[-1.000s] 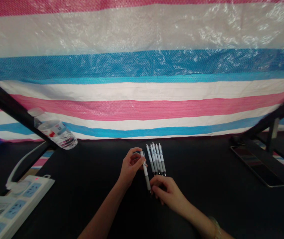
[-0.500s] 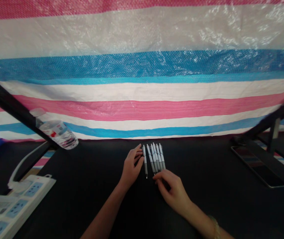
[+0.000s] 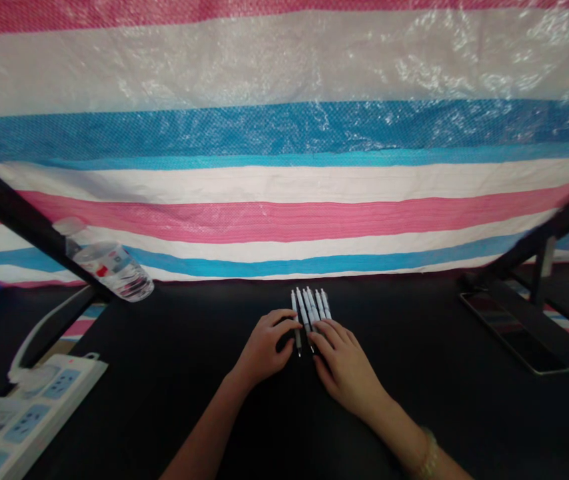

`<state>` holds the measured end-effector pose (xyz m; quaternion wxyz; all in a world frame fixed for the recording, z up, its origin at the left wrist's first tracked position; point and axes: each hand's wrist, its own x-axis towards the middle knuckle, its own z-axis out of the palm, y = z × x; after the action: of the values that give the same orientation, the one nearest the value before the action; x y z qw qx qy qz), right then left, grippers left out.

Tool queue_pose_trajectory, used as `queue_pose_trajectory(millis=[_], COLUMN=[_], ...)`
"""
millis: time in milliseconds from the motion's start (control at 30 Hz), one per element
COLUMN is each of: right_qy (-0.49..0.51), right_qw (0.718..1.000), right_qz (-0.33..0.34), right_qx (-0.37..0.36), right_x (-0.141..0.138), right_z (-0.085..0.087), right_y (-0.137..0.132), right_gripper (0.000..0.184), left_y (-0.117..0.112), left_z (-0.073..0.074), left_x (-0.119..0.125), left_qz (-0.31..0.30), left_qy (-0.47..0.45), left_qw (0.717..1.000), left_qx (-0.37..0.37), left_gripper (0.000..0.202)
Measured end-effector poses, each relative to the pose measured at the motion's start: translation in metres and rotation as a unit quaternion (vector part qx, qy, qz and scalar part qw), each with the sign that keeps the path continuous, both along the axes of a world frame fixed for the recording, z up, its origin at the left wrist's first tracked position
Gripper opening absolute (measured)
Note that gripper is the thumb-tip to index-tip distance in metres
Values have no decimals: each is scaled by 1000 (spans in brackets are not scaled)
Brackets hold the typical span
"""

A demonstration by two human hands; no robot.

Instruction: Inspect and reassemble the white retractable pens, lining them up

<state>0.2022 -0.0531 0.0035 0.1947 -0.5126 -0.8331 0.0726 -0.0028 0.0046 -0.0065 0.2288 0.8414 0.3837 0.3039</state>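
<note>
Several white and grey pens point(image 3: 308, 305) lie side by side on the black table point(image 3: 404, 373), tips toward me. My left hand point(image 3: 266, 347) rests on the table with its fingers curled against the leftmost pen. My right hand point(image 3: 343, 363) lies flat over the lower ends of the other pens, fingers stretched out and pressing on them. Neither hand lifts a pen off the table.
A clear water bottle point(image 3: 107, 265) lies at the left near a black slanted bar point(image 3: 24, 223). A white power strip point(image 3: 19, 417) sits at the lower left. A dark phone point(image 3: 514, 330) lies at the right. A striped tarp point(image 3: 284, 133) hangs behind the table.
The pen held in both hands a second ago now lies at the left of the row. Both hands have come down onto the pens and closed in on the row.
</note>
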Motion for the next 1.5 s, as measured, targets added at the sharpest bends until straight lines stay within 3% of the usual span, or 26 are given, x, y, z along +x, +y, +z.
queue_pose_trajectory(millis=[267,500,733,900,1200,1500], right_qy=[4,-14,-59,-88,-84,-45], right_qw=[999,999,993,986,983,982], right_qz=[-40,40,88,112,99,135], right_qx=[15,3,57,91,129,123], right_x=[0,2,-1,-1,-1,-2], right_z=[2,3,1,-2,-9,5], right_y=[0,-1,1,2,4,0], right_gripper=[28,44,19,11,12,7], left_y=[-1,-2,0,0,1,-3], left_z=[-2,-1,0,-4,-6,-2], left_x=[2,3,3,3,3,5], left_qz=[-11,-2,10,25,32,9], left_qy=[2,-2,-28,-38,-37,-74], left_qw=[1000,1000,999,998,998,997], left_qx=[13,15,22,33,27,-13], left_gripper=[36,38,33,29,27,30])
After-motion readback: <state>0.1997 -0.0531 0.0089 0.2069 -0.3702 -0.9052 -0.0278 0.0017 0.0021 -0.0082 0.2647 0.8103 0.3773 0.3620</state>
